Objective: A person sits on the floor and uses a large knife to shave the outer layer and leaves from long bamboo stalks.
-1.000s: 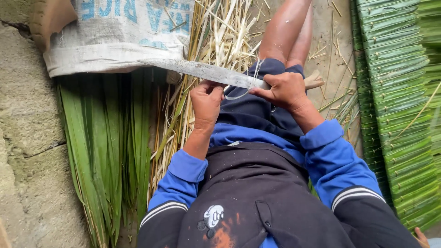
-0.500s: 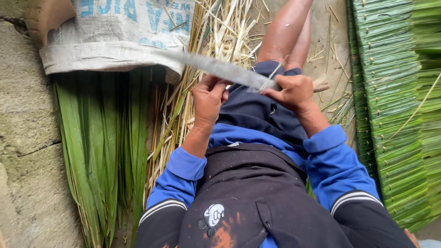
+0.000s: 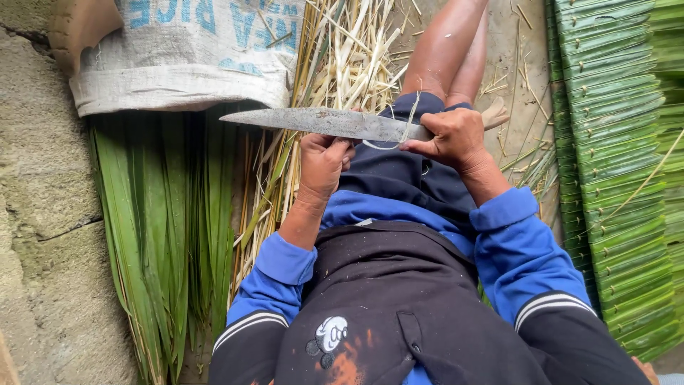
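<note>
**Seated person holding a long knife and a thin pale strip over their lap**

A long, worn knife (image 3: 335, 122) lies level across the view, just above the person's lap, its point aimed left toward a bundle of green leaves (image 3: 160, 235). The right hand (image 3: 450, 137) is closed around the knife's handle end, thumb pressed along the blade. A thin pale strip (image 3: 402, 128) — a fibre or sliver of stalk — loops over the blade just beside that thumb and curves down toward the left hand (image 3: 322, 162). The left hand is curled into a loose fist right under the blade, fingers pinched shut; it seems to grip the strip's lower end, though the contact is too small to see surely.

The person wears blue sleeves and dark shorts, bare legs stretched forward. Between the legs and the green leaves lies a heap of dry straw-coloured stalks (image 3: 342, 50). A grey woven sack (image 3: 185, 64) rests over the top of the leaves. On the right — well apart from the hands — stands a neat stack of folded green leaf strips (image 3: 613, 157). A rough concrete wall (image 3: 43, 214) fills the left edge.
</note>
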